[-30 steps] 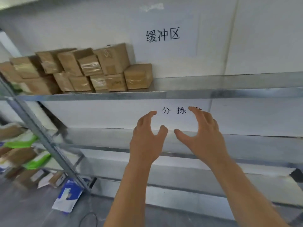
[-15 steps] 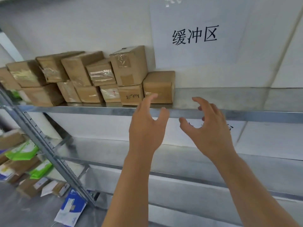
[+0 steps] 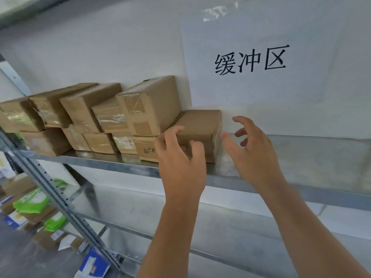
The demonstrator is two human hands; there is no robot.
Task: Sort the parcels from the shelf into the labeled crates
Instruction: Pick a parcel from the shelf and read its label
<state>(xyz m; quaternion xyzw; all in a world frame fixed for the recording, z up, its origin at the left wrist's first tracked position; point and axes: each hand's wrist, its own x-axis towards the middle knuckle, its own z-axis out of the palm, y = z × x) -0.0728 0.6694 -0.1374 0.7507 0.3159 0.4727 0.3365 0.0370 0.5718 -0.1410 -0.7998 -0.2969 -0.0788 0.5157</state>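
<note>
A person's left hand [image 3: 181, 157] lies against the near face of the rightmost cardboard parcel [image 3: 198, 125], fingers loosely spread across its front edge, while the right hand [image 3: 252, 149] hovers just right of the parcel with fingers spread and curved, holding nothing. The parcel sits at the right end of a two-tier stack of taped brown boxes [image 3: 84, 119] on the upper metal shelf [image 3: 301, 157], pushed against a white wall bearing a taped paper sign [image 3: 251, 61] with three Chinese characters. Below, a second steel shelf [image 3: 160, 209] runs along the wall, and at far left green and blue packages [image 3: 32, 203] lie heaped on a grey floor.
</note>
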